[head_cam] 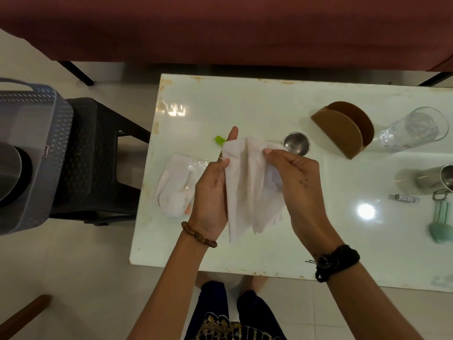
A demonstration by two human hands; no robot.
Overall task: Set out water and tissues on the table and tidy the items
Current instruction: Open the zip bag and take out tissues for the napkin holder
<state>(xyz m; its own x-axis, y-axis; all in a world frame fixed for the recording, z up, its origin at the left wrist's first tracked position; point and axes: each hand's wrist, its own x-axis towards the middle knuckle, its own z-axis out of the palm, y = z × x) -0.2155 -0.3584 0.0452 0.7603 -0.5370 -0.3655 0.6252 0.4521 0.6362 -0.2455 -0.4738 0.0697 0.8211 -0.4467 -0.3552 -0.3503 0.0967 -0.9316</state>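
Both of my hands hold a white tissue (247, 182) above the white table (269, 106). My left hand (213, 190) grips its left edge, thumb on top. My right hand (299, 182) pinches its upper right part. A plastic pack of tissues (176, 185) lies on the table to the left of my hands. A brown tissue holder (343, 131) stands empty to the right. Beyond it stands a clear drinking glass (414, 131). A steel mug (434, 177) sits at the right edge. A small steel cup (297, 143) is partly hidden behind the tissue.
A green clip (219, 139) lies by my left fingertips. A small tube (404, 198) and a green keyring item (441, 224) lie at the right. A grey basket (27, 153) holding a steel vessel rests on a dark stool (98, 153) to the left. A maroon sofa (220, 28) lies behind.
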